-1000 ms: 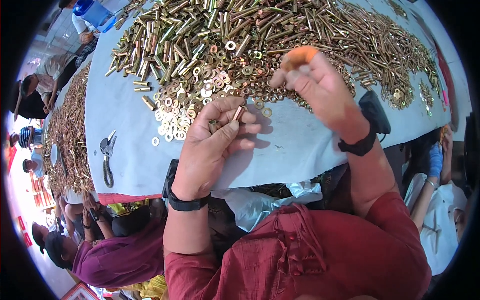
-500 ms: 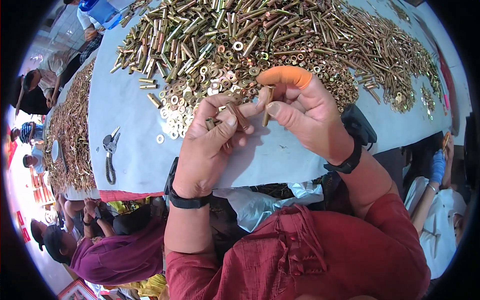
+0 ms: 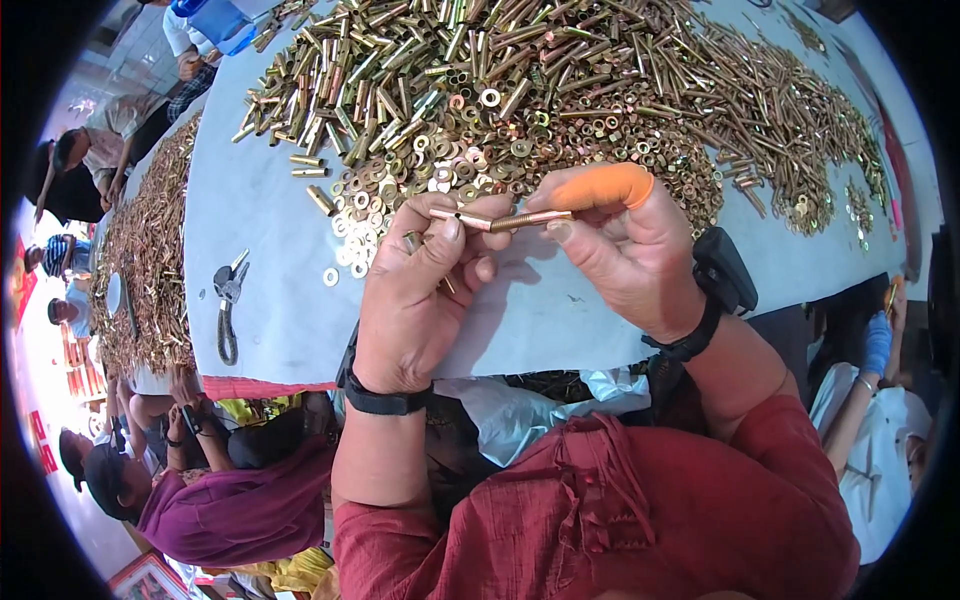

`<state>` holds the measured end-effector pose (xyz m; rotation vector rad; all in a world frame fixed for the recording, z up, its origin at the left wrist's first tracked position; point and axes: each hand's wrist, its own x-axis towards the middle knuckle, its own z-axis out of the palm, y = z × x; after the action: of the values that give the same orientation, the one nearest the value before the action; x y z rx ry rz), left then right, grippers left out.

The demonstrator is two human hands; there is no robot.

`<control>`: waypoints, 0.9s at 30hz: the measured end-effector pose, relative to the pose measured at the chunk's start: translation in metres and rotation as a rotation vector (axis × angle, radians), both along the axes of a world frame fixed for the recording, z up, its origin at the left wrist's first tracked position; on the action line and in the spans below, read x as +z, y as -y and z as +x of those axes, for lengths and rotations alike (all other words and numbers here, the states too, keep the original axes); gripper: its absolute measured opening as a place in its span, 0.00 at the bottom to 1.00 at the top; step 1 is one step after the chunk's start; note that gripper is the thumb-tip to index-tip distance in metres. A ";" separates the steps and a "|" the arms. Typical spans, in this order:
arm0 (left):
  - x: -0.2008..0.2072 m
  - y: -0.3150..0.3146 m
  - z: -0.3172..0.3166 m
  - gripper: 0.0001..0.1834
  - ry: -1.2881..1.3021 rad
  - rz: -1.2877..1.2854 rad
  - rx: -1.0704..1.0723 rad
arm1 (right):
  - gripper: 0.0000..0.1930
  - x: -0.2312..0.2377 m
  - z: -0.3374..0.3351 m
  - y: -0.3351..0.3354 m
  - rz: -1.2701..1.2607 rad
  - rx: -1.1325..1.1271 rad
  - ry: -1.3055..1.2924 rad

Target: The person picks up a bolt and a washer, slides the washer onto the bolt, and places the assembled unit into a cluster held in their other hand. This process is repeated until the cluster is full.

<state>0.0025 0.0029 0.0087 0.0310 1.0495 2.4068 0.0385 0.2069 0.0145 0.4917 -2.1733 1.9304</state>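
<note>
Between the thumb and fingers of my left hand [image 3: 405, 300] is a brass-coloured metal sleeve [image 3: 468, 219], lying almost level. More small metal pieces [image 3: 412, 241] are tucked in the same hand, partly hidden by the fingers. My right hand [image 3: 645, 255] pinches a threaded bolt [image 3: 528, 220], its tip meeting the sleeve's right end; whether it is inside the sleeve I cannot tell. An orange finger cover [image 3: 605, 186] is on my right index finger. Just beyond both hands lies a spread of flat washers [image 3: 440, 172], with nuts [image 3: 660, 170] to their right.
Heaps of metal sleeves [image 3: 370, 80] and long bolts [image 3: 760, 95] cover the far side of the pale table [image 3: 275, 230]. Snips [image 3: 228, 300] with a dark handle lie at left. A black object [image 3: 725, 268] is beside my right wrist. Other people sit on both sides.
The bolt in my right hand has turned from upright to nearly level and now meets the sleeve. My left hand has tilted the sleeve flatter.
</note>
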 end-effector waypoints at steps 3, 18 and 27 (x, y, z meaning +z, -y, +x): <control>0.004 -0.002 0.002 0.10 0.031 0.005 0.010 | 0.11 -0.012 -0.005 0.008 -0.052 -0.103 -0.105; 0.010 0.002 0.004 0.08 0.042 -0.063 0.048 | 0.14 0.000 -0.009 0.015 0.332 -0.099 0.193; 0.008 0.002 0.007 0.08 -0.044 -0.341 0.050 | 0.11 -0.017 -0.016 0.026 0.989 -0.164 -0.202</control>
<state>0.0097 0.0008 0.0167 -0.0616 1.4834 2.2468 0.0224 0.1810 -0.0028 0.5696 -2.7698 0.5744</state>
